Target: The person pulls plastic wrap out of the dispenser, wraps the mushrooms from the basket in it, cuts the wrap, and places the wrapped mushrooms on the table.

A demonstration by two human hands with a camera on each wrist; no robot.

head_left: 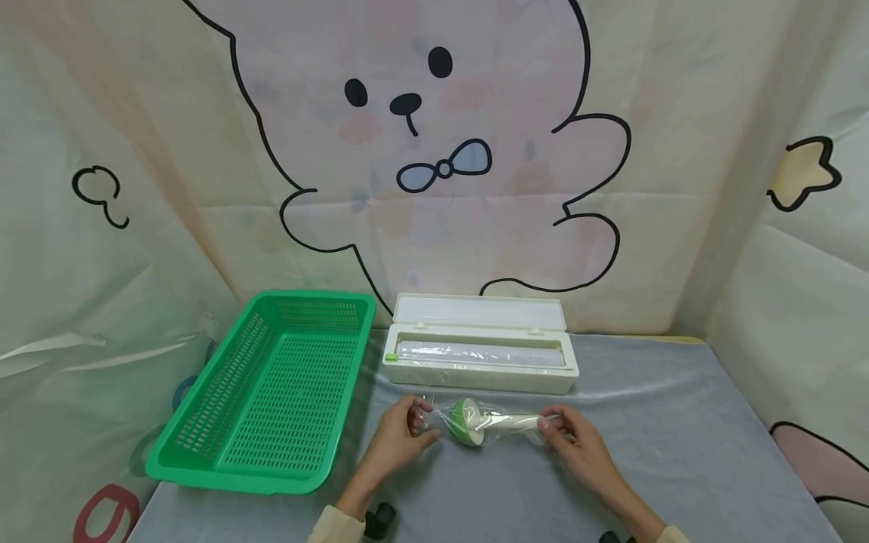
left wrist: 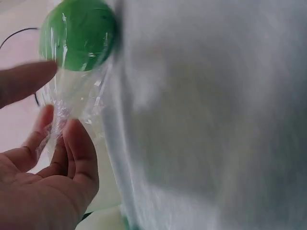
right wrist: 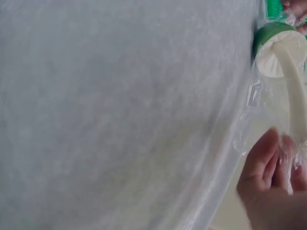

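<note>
Between both hands is a mushroom-shaped thing with a rounded green cap and a long pale stem, lying sideways and wrapped in clear cling film. The cap is at the left, the stem at the right. My left hand holds the gathered film beyond the cap, some fingers curled round it, the thumb apart. At the stem end, my right hand pinches the film; in the right wrist view the film runs between its fingers. The wrapped thing is close over the grey cloth.
Behind the hands stands a white cling film box, its lid raised, a film roll inside and a green slider at its left. A green basket stands at the left. Grey cloth covers the table; printed curtains surround it.
</note>
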